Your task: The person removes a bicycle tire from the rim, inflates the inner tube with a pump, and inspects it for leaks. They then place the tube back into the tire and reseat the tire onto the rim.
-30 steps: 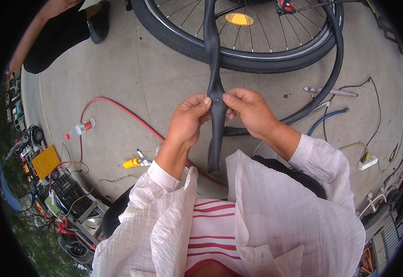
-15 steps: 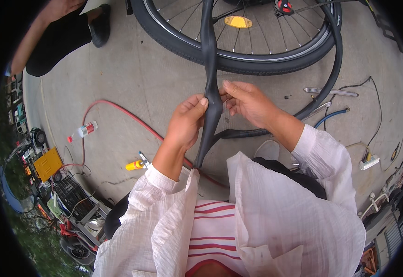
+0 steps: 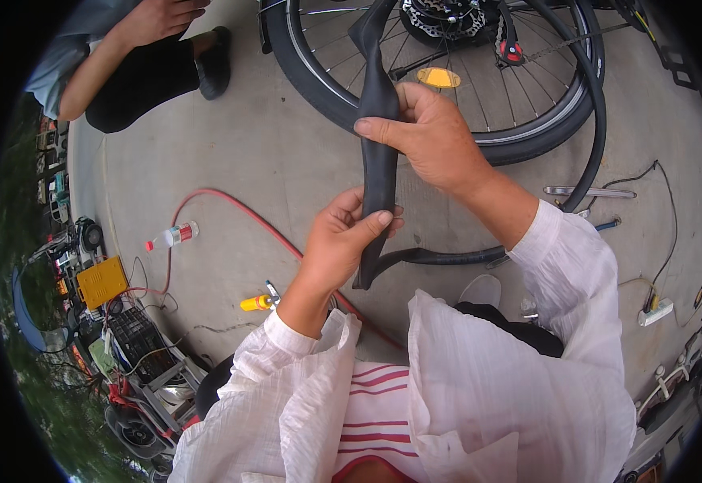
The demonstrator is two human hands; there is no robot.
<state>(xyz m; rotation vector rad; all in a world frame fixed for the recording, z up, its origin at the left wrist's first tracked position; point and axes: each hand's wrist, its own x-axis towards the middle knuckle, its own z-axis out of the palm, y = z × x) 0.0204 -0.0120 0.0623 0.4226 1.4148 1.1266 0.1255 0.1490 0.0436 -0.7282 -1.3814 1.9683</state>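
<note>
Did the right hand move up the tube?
Yes. The right hand has slid up the tube toward the wheel, away from the left hand, which was beside it earlier.

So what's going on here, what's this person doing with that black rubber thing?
A person in a white shirt is holding a limp black bicycle inner tube in both bare hands. The right hand grips it higher up, and the left hand pinches it lower down, with a flat stretch between them. The tube loops off over the concrete toward a bicycle wheel just ahead. A red hose, a small bottle and a yellow tool lie on the ground to the left.
</note>
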